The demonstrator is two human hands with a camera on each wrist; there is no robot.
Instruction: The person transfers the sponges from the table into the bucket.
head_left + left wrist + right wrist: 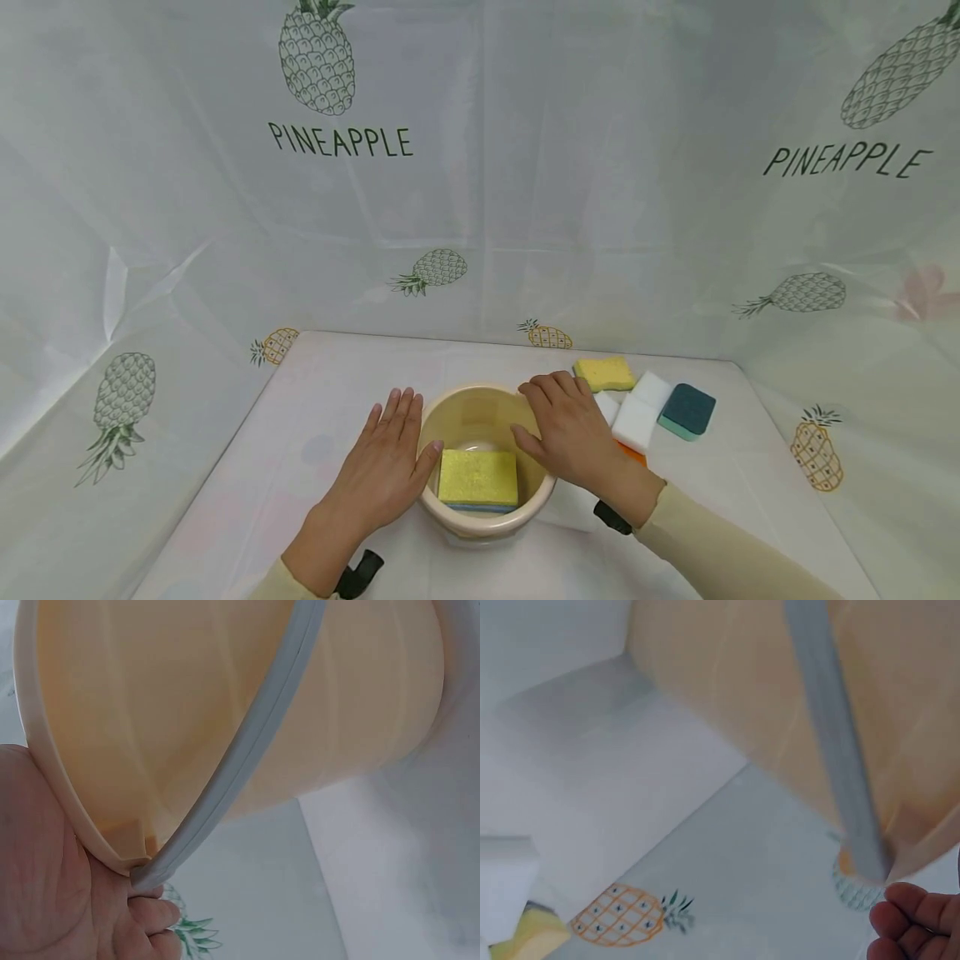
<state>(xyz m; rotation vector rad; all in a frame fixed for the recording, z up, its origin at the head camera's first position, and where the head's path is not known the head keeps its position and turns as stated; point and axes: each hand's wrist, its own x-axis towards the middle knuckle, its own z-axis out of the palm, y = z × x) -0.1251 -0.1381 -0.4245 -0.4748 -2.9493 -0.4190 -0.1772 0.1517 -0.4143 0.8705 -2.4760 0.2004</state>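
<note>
A beige bucket [483, 523] with a grey handle [247, 742] stands between my two hands. Inside it lies a yellow sponge [477, 477] with a blue underside. My left hand [382, 471] rests against the bucket's left rim, fingers straight and thumb over the edge; the left wrist view shows the palm beside the handle joint. On the other side, my right hand [566, 429] holds the right rim with bent fingers, its thumb over the inside. In the right wrist view, the curled fingers [911, 919] are beside the other handle joint.
Right of the bucket are a yellow sponge [604, 374], white sponges [642, 412], a dark green scouring sponge [687, 410] and an orange item [632, 453], partly hidden. A white pineapple-printed sheet [600, 208] hangs behind the white table [337, 367].
</note>
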